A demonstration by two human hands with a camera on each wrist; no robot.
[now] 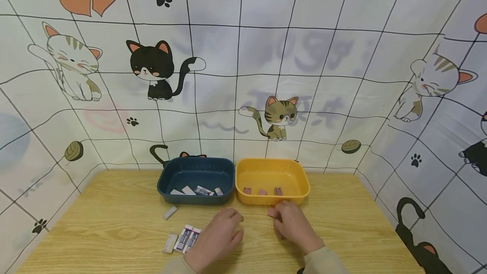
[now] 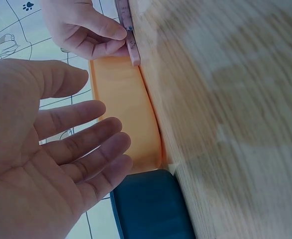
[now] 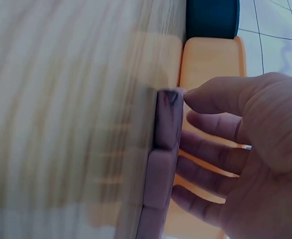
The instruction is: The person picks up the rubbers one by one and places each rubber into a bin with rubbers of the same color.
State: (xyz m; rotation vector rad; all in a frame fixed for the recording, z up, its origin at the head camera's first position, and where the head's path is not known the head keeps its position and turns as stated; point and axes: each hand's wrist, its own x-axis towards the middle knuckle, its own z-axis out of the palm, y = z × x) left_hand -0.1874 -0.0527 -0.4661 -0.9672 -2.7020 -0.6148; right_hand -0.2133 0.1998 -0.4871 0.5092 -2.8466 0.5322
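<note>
My left hand (image 1: 217, 238) hovers over the table with its fingers loosely spread, and the left wrist view shows the palm holding nothing. Beside it lie two erasers in printed sleeves (image 1: 183, 238) and a bare white eraser (image 1: 169, 243). A smaller white eraser (image 1: 170, 212) lies farther forward. My right hand (image 1: 294, 224) is at a row of pink erasers in front of the yellow bin (image 1: 272, 200). In the right wrist view its thumb and slightly bent fingers touch the edge of the row, at a dark-marked pink eraser (image 3: 168, 119) and a plain pink eraser (image 3: 159, 179).
A dark blue bin (image 1: 195, 199) stands left of the yellow one, with several white erasers (image 1: 204, 191) inside. Three pink erasers (image 1: 278, 191) are inside the yellow bin. Behind the wooden table (image 1: 114, 223) rises a cat-patterned cloth (image 1: 213, 96), which also covers both sides.
</note>
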